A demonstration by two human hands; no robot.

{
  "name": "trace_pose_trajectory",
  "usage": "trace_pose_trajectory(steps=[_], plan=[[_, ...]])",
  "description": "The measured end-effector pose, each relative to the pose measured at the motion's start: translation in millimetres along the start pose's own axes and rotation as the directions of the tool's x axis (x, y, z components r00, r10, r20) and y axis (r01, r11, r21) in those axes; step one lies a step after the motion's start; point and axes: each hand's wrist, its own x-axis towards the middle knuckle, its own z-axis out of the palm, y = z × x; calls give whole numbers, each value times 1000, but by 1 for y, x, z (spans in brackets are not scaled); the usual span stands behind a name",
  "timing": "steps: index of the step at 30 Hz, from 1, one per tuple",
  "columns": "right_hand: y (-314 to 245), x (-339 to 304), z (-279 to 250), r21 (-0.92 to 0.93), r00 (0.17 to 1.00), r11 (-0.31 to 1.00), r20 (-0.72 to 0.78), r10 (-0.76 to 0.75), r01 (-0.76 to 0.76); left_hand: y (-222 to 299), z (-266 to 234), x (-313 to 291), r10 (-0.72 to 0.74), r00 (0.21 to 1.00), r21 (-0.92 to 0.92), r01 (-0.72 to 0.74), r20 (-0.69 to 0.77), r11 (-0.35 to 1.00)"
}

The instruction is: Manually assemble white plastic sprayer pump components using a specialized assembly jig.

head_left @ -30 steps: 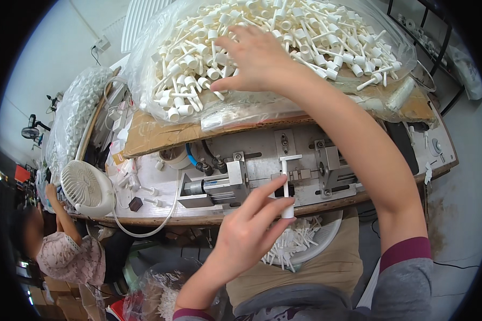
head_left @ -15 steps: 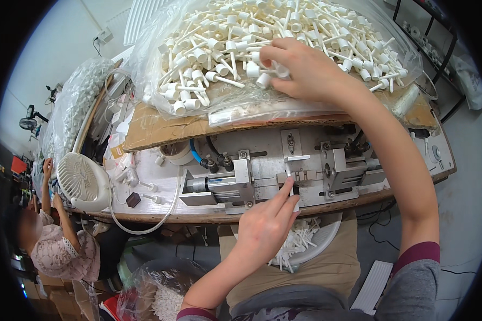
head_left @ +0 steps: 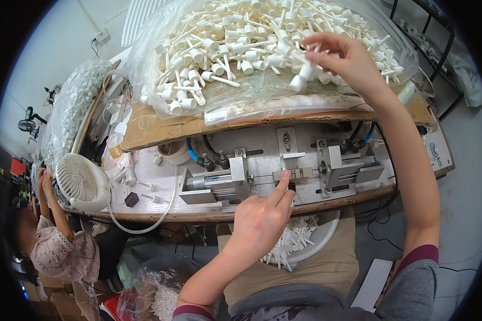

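Note:
My left hand [head_left: 262, 220] reaches over the table edge, its index finger stretched out with the tip on the small metal block of a clamping fixture [head_left: 300, 174]. Its other fingers curl below, and I see nothing held in them. Over the right part of a large pile of white ribbed caps with stems [head_left: 219, 51], my right hand [head_left: 353, 64] has thumb and index finger apart. Blurred cap pieces [head_left: 300, 80] lie just beneath and beside its fingers. Its remaining fingers are partly hidden.
Two metal cylinders [head_left: 214, 182] flank the fixture. A cardboard sheet [head_left: 166, 128] supports the pile in its plastic bag. A white fan [head_left: 83, 182] stands left; a basin of white stems [head_left: 326, 235] sits at my lap. Another person [head_left: 64, 241] works at far left.
My right hand has moved right across the pile, its fingers parting, and loose caps show below it. The white stem by my left fingertip is no longer visible; that finger stays at the fixture.

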Motion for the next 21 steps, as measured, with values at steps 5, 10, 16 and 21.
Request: trace_pose_trajectory(steps=[5, 10, 16, 21], plan=[[-9, -14, 3, 56, 994, 996, -73, 80, -76, -1, -23, 12, -7, 998, -125, 0, -56, 992], [-9, -36, -8, -364, 957, 929, -236, -169, 74, -21, -40, 61, 2, 917, -156, -71, -400, 985], [-21, -68, -12, -415, 981, 889, 102, -165, 193, -53, -24, 145, 127, 879, -42, -164, -459, 986], [-49, -108, -11, -495, 978, 854, -35, -206, 162, -46, -41, 137, -27, 933, -220, -56, -358, 974]])
